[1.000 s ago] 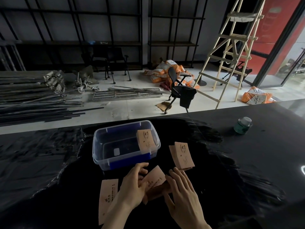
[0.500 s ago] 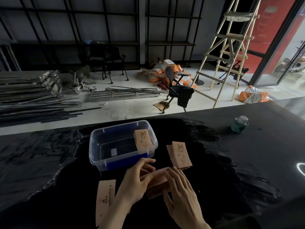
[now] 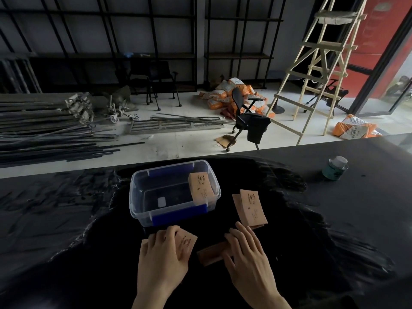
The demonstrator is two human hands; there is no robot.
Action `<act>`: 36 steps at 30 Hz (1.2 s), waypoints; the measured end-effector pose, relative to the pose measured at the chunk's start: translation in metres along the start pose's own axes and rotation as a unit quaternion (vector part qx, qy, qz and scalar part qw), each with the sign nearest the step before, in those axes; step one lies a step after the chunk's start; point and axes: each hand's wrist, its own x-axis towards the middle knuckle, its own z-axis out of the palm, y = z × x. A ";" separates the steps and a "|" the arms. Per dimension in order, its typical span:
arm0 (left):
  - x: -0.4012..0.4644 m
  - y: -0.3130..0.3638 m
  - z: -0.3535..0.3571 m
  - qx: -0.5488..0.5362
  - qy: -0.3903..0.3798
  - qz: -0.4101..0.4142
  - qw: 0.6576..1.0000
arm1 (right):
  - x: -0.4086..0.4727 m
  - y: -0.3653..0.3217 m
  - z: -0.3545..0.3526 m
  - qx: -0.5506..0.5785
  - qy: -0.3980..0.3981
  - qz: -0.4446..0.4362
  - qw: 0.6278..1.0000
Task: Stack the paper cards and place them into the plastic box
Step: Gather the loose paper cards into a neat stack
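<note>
A clear plastic box [image 3: 142, 210] with blue clips stands on the black table, with one tan paper card [image 3: 200, 188] leaning against its right inner wall. My left hand [image 3: 162, 257] lies flat on a printed tan card [image 3: 188, 240] just in front of the box. My right hand [image 3: 247, 257] presses on a darker stack of cards [image 3: 210, 255] beside it. A small pile of cards [image 3: 252, 208] rests to the right of the box, apart from both hands.
A green tin with a white lid [image 3: 335, 169] sits at the far right of the table [image 3: 334, 219]. Beyond the table's far edge the floor holds metal bars, an office chair [image 3: 247, 121], orange sacks and a wooden ladder [image 3: 316, 63].
The hands have parted: my left hand slid left with one card, covering the spot where the lone left card lay, while my right hand stayed on the stack.
</note>
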 end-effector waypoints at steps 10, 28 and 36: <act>0.014 0.001 -0.014 -0.205 -0.025 0.026 0.978 | 0.004 -0.007 0.004 0.028 0.031 -0.033 0.999; -0.010 -0.036 -0.018 0.069 0.003 -0.154 0.986 | 0.009 -0.025 0.012 0.074 -0.009 0.009 0.997; -0.004 -0.046 -0.031 -0.164 0.023 -0.070 0.984 | 0.019 -0.043 0.018 0.085 -0.035 -0.043 0.995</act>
